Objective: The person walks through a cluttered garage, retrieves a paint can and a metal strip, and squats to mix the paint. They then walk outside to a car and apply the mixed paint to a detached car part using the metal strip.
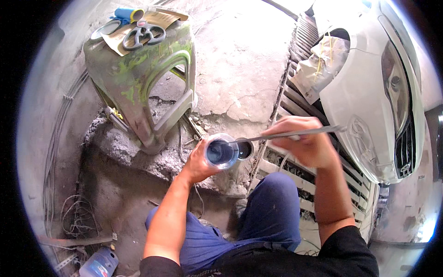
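My left hand point(199, 165) is wrapped round a clear plastic cup point(233, 161) with dark blue-grey liquid in its bottom. My right hand point(300, 138) grips a long thin grey stirring stick point(272, 136). The stick's left end dips into the cup, while its other end juts out past my knuckles to the right. Right beside the cup, partly hidden by it, is a small round container point(245, 149) with a dark inside. Both hands are above my knees, in front of my body. The right hand is slightly blurred.
A worn grey-green plastic stool point(124, 78) stands far left, bearing brown paper, a dark looped object point(144, 36) and a blue-yellow roll point(134, 15). On the right, a white car's front point(357, 83) overhangs a floor grate point(295, 104). A blue jug point(99, 263) and cables lie lower left.
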Tool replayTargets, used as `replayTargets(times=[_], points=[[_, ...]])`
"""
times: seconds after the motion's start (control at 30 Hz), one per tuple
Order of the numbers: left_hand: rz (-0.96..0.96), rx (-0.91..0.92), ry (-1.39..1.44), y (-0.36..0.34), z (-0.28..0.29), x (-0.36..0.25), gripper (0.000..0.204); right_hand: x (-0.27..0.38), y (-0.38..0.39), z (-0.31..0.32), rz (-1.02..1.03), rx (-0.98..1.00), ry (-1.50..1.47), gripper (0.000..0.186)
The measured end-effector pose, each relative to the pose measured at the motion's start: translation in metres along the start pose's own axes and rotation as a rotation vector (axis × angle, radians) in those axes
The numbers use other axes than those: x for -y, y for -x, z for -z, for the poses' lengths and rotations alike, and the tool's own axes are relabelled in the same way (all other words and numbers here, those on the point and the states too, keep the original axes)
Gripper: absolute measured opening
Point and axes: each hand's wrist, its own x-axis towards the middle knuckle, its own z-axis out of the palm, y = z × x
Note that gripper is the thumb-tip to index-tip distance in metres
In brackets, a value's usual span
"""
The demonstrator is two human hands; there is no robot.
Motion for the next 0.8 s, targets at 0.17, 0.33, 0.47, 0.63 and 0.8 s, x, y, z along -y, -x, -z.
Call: replayTargets(times=[0.17,0.33,0.47,0.63,0.8], points=[[0.071,0.046,0.079,0.002,0.009,-0.007,0.072,-0.004,0.010,-0.009,0.235,0.259,0.009,0.016],[-0.026,0.022,-0.054,0.000,-0.002,0.002,0.073,-0.001,-0.002,-0.004,0.064,0.045,0.005,0.015],[0.046,0.092,-0.034,-0.001,0.004,0.003,0.074,0.004,0.001,-0.026,0.297,0.279,0.110,0.023],[0.024,0.037,-0.032,0.000,-0.003,0.001,0.074,0.004,0.006,0.007,-0.040,-0.014,0.063,0.016],[-0.001,0.060,-0.007,-0.004,0.002,0.001,0.075,0.003,0.004,-0.022,0.281,0.295,0.094,0.022]])
